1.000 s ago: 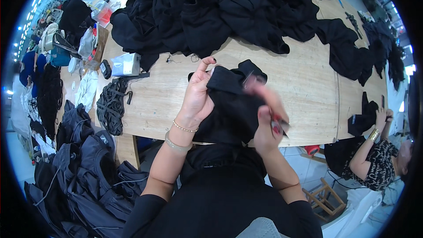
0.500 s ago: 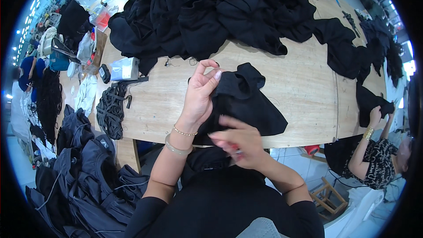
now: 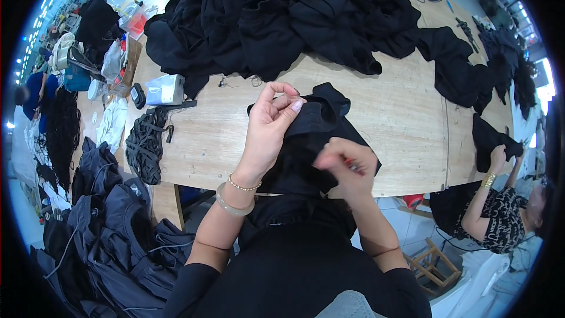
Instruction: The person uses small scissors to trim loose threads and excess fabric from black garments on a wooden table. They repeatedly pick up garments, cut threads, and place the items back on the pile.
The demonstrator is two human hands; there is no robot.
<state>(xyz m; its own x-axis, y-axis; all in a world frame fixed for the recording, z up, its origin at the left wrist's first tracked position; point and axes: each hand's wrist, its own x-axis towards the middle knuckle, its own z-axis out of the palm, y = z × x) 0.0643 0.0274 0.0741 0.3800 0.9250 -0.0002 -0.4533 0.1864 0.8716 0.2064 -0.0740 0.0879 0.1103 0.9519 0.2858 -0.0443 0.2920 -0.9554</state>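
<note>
My left hand (image 3: 269, 121) is closed in a pinch at the upper edge of a black garment (image 3: 306, 159), which hangs over the table's near edge. The garment's folded band rises beside my fingertips. To the right, my right hand (image 3: 353, 171) is curled above the cloth and smeared by motion. A small red thing (image 3: 354, 166) shows in its palm; its kind is too blurred to make out. Whether the right fingertips also pinch a thread or cloth cannot be seen.
A big heap of black garments (image 3: 282, 17) covers the table's far side. To the left lie dark straps (image 3: 146, 144), a clear plastic box (image 3: 165, 90) and dark grey garments (image 3: 112, 229). A co-worker (image 3: 500, 215) handles black cloth at right, near a wooden stool (image 3: 432, 265).
My right hand has moved right and up, away from my left hand. My left hand keeps its pinch on the black garment and has shifted only slightly.
</note>
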